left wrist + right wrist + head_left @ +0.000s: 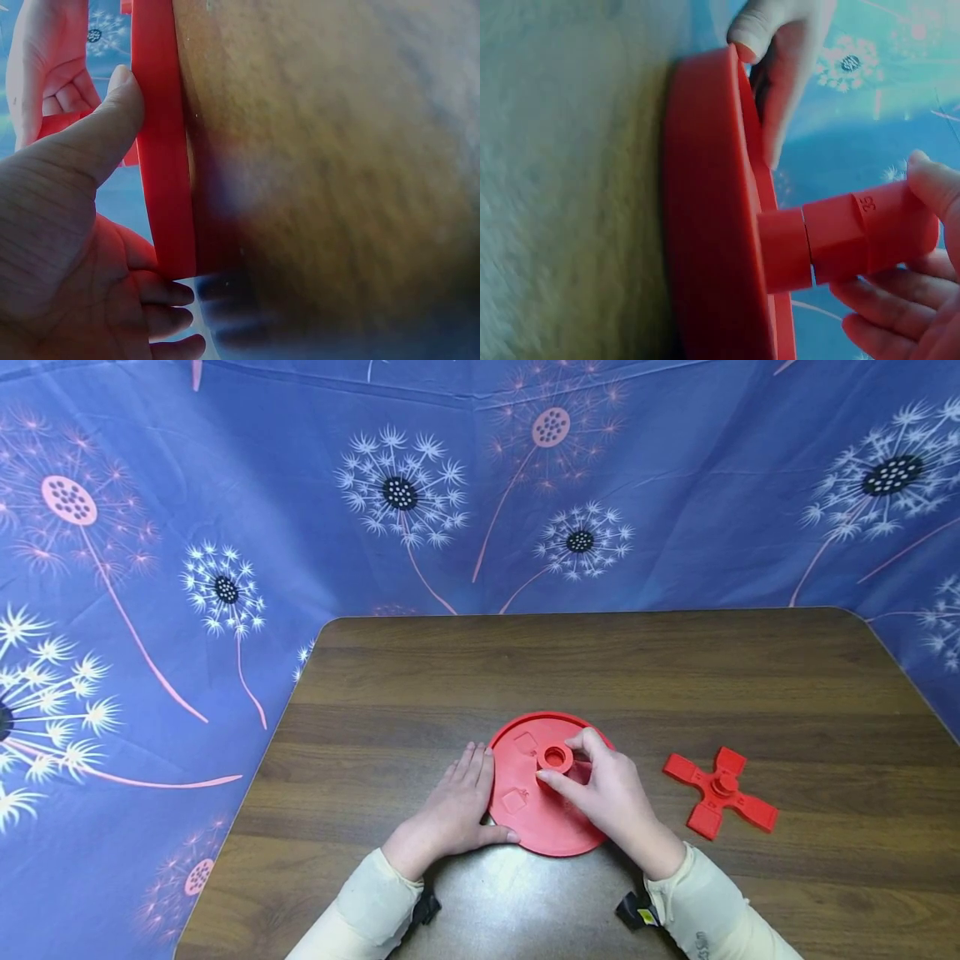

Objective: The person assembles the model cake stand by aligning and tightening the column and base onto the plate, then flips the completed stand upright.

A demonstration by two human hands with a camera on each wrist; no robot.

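Note:
A round red disc point(551, 835) with a raised rim lies flat on the table. My left hand point(456, 806) rests against its left edge, fingers straight, with the thumb at the near rim. Between thumb and fingers, my right hand point(611, 789) holds a red cylinder point(885, 229) upright over the disc's middle. In the right wrist view the cylinder bears the number 35 and lines up with the disc's short central post point(784, 251), a thin dark seam showing between them. From above, a round hole shows in the cylinder's top.
To the right on the brown wooden table point(420, 677) lies a red cross-shaped piece point(705, 818) with a round hub. Behind the table and at its sides hangs a blue cloth point(675, 485) with a dandelion print.

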